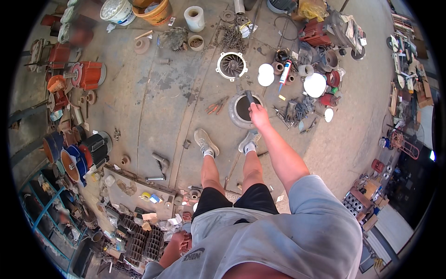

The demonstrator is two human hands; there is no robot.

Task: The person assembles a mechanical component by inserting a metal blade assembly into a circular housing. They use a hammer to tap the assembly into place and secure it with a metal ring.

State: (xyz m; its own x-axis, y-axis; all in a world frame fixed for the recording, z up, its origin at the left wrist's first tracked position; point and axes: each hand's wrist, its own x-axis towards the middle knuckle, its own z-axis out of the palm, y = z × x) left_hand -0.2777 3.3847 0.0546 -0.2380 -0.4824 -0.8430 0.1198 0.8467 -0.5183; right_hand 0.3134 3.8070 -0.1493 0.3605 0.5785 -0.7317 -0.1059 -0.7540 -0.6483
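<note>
My right hand [259, 115] is closed round a short dark bar-like tool [249, 96], whose kind I cannot make out. It is over the dark opening of a round grey metal housing [238, 123] on the floor in front of my right foot. Whether the tool touches the housing is unclear. Pliers with orange handles [215, 109] lie to the left of the housing. Beyond it sits a white-rimmed ring with a dark bladed fan inside [232, 66]. My left hand [178, 237] hangs low by my left side, near a reddish ribbed part [186, 242]; its fingers are hardly visible.
To the right lie a sealant tube [285, 72], white discs [315, 85] and a heap of dark small parts [299, 111]. Motors [95, 148] line the left side. A low bench [139, 188] and a blue rack [49, 209] stand at lower left. Buckets [117, 13] are at the back.
</note>
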